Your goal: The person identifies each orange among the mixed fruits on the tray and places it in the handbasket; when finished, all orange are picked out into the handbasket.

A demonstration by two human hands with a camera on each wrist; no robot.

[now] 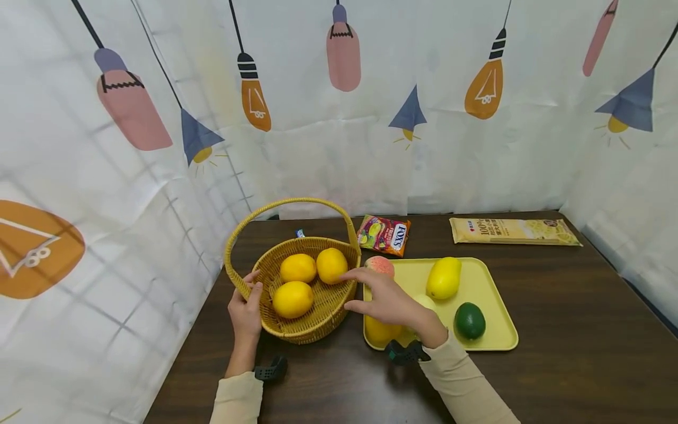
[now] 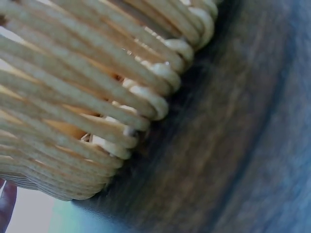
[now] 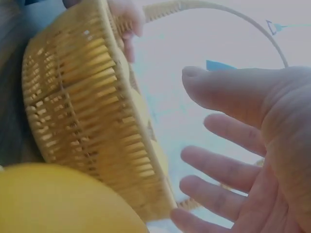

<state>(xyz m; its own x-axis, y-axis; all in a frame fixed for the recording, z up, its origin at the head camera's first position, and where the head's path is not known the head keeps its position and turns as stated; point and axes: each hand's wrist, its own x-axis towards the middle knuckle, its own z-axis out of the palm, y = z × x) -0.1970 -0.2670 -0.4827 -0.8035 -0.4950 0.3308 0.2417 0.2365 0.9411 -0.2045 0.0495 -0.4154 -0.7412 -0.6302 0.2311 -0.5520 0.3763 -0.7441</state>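
A yellow wicker basket (image 1: 325, 309) with a tall arched handle (image 1: 288, 201) stands on the table, tilted slightly, with three yellow-orange lemon-like fruits (image 1: 293, 299) inside. My left hand (image 1: 246, 315) grips its left rim at the foot of the handle. Over the gap between basket and tray is my right hand (image 1: 389, 299), its thumb and fingers spread and nothing held. In the right wrist view those fingers (image 3: 221, 167) are apart beside the woven wall (image 3: 82, 111). Close-up wickerwork (image 2: 73, 82) fills much of the left wrist view.
A yellow tray (image 1: 492, 318) holds a peach (image 1: 379, 265), a lemon (image 1: 444, 278), a dark green avocado-like fruit (image 1: 469, 321), an orange-yellow fruit (image 1: 382, 333) and a pale one partly hidden. Behind lie a Fox's candy bag (image 1: 384, 235) and a long noodle-like packet (image 1: 514, 231).
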